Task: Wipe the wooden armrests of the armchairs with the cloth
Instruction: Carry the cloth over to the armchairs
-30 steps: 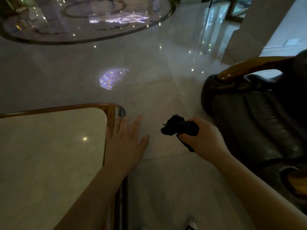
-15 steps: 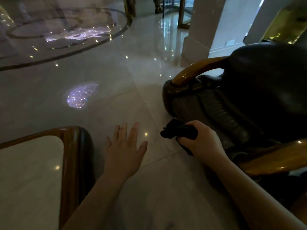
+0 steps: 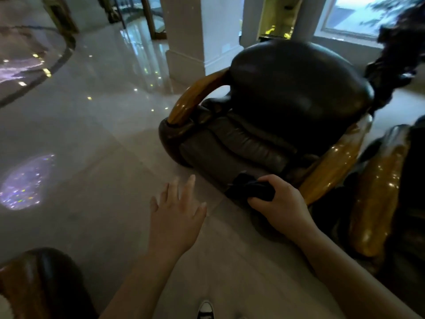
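We are looking down at 2 bare hands in front of a dark leather armchair [image 3: 287,107] standing on the polished floor [image 3: 92,134].

Right hand [image 3: 279,203] — fingers curled tight around the dark cloth [image 3: 249,188], which is bunched into a wad and sticking out past the thumb toward the chair. The bunching is probably giving us a thick pad to press with, and the free end is leading the way to the wood.

Left hand [image 3: 176,212] — fingers spread, holding nothing, hovering over the floor to the left of the chair. We judge it is kept free for balance or for steadying against the chair.

The wood to be wiped: the near armrest [image 3: 333,162], glossy and amber, is running from just beside the right hand up toward the backrest; the cloth is near its lower end but we cannot tell whether it is touching. The far armrest [image 3: 195,97] is curving along the chair's left side, well apart from both hands. A 2nd armchair's armrest [image 3: 377,192] is showing at the right edge, just beside the 1st chair.

Judgement: wiping is not yet under way on this chair — the near armrest looks like the natural start, since the cloth hand is closest to it. The varnish looks slick, so a firm press along the curve should suit.

A shoe [image 3: 205,309] is showing at the bottom edge; a dark wooden edge [image 3: 34,279] at the lower left.
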`<action>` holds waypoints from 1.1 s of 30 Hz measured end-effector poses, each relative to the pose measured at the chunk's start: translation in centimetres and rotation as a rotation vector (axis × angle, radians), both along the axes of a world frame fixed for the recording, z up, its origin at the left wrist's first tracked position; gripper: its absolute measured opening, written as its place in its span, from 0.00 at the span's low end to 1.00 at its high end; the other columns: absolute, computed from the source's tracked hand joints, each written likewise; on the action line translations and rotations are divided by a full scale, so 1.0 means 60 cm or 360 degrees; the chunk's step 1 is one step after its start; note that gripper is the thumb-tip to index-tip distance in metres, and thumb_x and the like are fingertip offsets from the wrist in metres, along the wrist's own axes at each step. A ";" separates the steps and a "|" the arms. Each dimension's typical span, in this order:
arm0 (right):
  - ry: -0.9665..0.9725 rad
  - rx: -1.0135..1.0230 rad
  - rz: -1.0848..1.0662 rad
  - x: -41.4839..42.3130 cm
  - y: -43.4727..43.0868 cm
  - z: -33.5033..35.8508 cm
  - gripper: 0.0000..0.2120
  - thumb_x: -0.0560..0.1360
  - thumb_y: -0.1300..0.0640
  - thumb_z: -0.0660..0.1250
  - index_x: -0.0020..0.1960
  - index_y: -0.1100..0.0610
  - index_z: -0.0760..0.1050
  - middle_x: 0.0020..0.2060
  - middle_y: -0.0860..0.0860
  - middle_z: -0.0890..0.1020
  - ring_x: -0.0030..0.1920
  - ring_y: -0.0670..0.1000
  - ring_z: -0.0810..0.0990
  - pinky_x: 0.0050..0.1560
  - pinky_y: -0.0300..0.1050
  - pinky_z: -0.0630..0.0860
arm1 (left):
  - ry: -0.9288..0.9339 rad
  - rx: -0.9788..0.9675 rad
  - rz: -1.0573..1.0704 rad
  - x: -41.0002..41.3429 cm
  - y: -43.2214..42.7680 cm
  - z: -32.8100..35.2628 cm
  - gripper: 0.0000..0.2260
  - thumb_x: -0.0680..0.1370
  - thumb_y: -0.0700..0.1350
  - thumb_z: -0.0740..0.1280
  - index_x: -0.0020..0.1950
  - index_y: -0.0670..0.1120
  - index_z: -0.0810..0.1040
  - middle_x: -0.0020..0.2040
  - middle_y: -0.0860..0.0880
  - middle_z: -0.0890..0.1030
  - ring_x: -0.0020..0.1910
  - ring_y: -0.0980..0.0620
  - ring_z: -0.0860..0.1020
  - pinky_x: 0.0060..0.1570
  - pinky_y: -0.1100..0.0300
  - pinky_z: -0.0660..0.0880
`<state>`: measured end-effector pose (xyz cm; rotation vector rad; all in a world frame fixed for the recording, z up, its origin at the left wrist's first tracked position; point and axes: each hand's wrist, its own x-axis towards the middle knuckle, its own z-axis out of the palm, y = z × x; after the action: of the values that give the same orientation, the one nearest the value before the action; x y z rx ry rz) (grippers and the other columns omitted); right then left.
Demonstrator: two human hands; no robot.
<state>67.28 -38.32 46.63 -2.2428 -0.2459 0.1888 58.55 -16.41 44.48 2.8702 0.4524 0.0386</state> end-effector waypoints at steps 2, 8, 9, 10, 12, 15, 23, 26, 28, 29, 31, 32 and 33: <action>0.0018 -0.0019 -0.0125 0.001 -0.005 -0.002 0.20 0.69 0.52 0.77 0.58 0.43 0.75 0.41 0.40 0.80 0.39 0.33 0.80 0.29 0.29 0.74 | 0.0011 0.0031 -0.0131 0.026 0.002 -0.005 0.31 0.78 0.65 0.48 0.79 0.57 0.45 0.79 0.45 0.55 0.77 0.43 0.56 0.71 0.40 0.57; -0.0028 0.0033 -0.0407 -0.009 -0.043 -0.006 0.31 0.72 0.55 0.75 0.70 0.39 0.67 0.52 0.37 0.77 0.50 0.40 0.79 0.46 0.37 0.80 | -0.0002 -0.0077 -0.0446 0.110 -0.027 -0.025 0.31 0.76 0.68 0.44 0.77 0.61 0.40 0.80 0.47 0.51 0.79 0.45 0.47 0.73 0.40 0.55; -0.0028 0.0058 -0.0444 -0.010 -0.054 -0.006 0.31 0.73 0.56 0.74 0.71 0.39 0.67 0.55 0.39 0.77 0.54 0.42 0.79 0.50 0.42 0.82 | -0.0003 -0.0093 -0.0495 0.124 -0.039 -0.027 0.31 0.77 0.68 0.46 0.77 0.62 0.40 0.80 0.47 0.51 0.79 0.46 0.46 0.74 0.39 0.54; -0.0030 0.0072 -0.0479 -0.009 -0.065 -0.006 0.31 0.73 0.56 0.73 0.72 0.40 0.67 0.58 0.41 0.78 0.57 0.44 0.79 0.53 0.46 0.82 | -0.0005 -0.0106 -0.0540 0.137 -0.053 -0.027 0.31 0.77 0.67 0.48 0.77 0.62 0.40 0.80 0.47 0.50 0.79 0.47 0.45 0.75 0.39 0.52; -0.0030 0.0081 -0.0545 -0.003 -0.093 -0.008 0.30 0.74 0.56 0.73 0.72 0.41 0.67 0.61 0.44 0.79 0.59 0.45 0.79 0.55 0.49 0.82 | -0.0007 -0.0114 -0.0616 0.165 -0.086 -0.027 0.31 0.77 0.66 0.50 0.77 0.62 0.41 0.80 0.47 0.51 0.79 0.47 0.45 0.75 0.39 0.50; -0.0040 0.0131 -0.0627 0.013 -0.139 -0.013 0.30 0.74 0.57 0.72 0.72 0.42 0.68 0.62 0.44 0.79 0.60 0.45 0.79 0.55 0.48 0.81 | 0.0008 -0.0071 -0.0706 0.210 -0.135 -0.028 0.31 0.77 0.66 0.50 0.77 0.61 0.43 0.80 0.47 0.51 0.79 0.47 0.45 0.75 0.39 0.50; -0.0080 0.0110 -0.0758 0.085 -0.273 -0.033 0.29 0.74 0.55 0.72 0.73 0.44 0.68 0.59 0.42 0.78 0.57 0.41 0.78 0.54 0.41 0.80 | 0.0031 -0.0093 -0.0894 0.319 -0.277 -0.049 0.32 0.76 0.67 0.47 0.77 0.61 0.42 0.80 0.48 0.53 0.79 0.47 0.46 0.75 0.40 0.50; -0.0073 0.0100 -0.0775 0.105 -0.318 -0.039 0.29 0.75 0.56 0.72 0.73 0.43 0.68 0.57 0.39 0.77 0.54 0.37 0.77 0.50 0.35 0.78 | 0.0057 -0.0094 -0.0903 0.351 -0.326 -0.056 0.32 0.76 0.67 0.48 0.77 0.61 0.44 0.80 0.47 0.53 0.79 0.47 0.47 0.75 0.38 0.52; -0.0062 0.0102 -0.0797 0.115 -0.346 -0.046 0.29 0.75 0.56 0.72 0.73 0.42 0.67 0.56 0.38 0.76 0.54 0.37 0.77 0.49 0.36 0.79 | 0.0064 -0.0126 -0.0897 0.372 -0.355 -0.058 0.31 0.76 0.67 0.49 0.77 0.60 0.45 0.80 0.47 0.53 0.79 0.47 0.47 0.74 0.37 0.53; -0.0052 0.0110 -0.0815 0.121 -0.359 -0.049 0.29 0.75 0.56 0.72 0.73 0.42 0.67 0.56 0.38 0.76 0.54 0.38 0.78 0.50 0.38 0.80 | 0.0070 -0.0141 -0.0902 0.383 -0.367 -0.059 0.31 0.77 0.66 0.50 0.78 0.60 0.45 0.80 0.47 0.53 0.79 0.47 0.48 0.74 0.37 0.53; -0.0040 0.0135 -0.0853 0.129 -0.382 -0.058 0.29 0.75 0.55 0.71 0.72 0.40 0.68 0.56 0.37 0.77 0.54 0.38 0.79 0.49 0.39 0.82 | 0.0088 -0.0136 -0.0932 0.404 -0.388 -0.062 0.31 0.77 0.66 0.51 0.78 0.60 0.45 0.80 0.47 0.53 0.79 0.47 0.48 0.74 0.37 0.53; -0.0044 0.0136 -0.0868 0.134 -0.391 -0.063 0.29 0.75 0.55 0.71 0.71 0.39 0.67 0.55 0.36 0.77 0.54 0.38 0.79 0.48 0.38 0.81 | 0.0096 -0.0122 -0.0948 0.415 -0.397 -0.063 0.31 0.78 0.66 0.51 0.78 0.60 0.45 0.80 0.47 0.53 0.79 0.47 0.47 0.74 0.38 0.53; -0.0050 0.0127 -0.0885 0.139 -0.399 -0.066 0.29 0.74 0.55 0.71 0.70 0.37 0.67 0.54 0.35 0.77 0.53 0.37 0.79 0.47 0.37 0.81 | 0.0102 -0.0112 -0.0965 0.426 -0.406 -0.064 0.31 0.78 0.66 0.51 0.78 0.59 0.45 0.80 0.47 0.53 0.79 0.47 0.47 0.74 0.38 0.53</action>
<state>75.59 -62.25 42.64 -2.1461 0.3494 -0.1519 84.14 -40.79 40.64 2.8159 -0.4062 -0.1693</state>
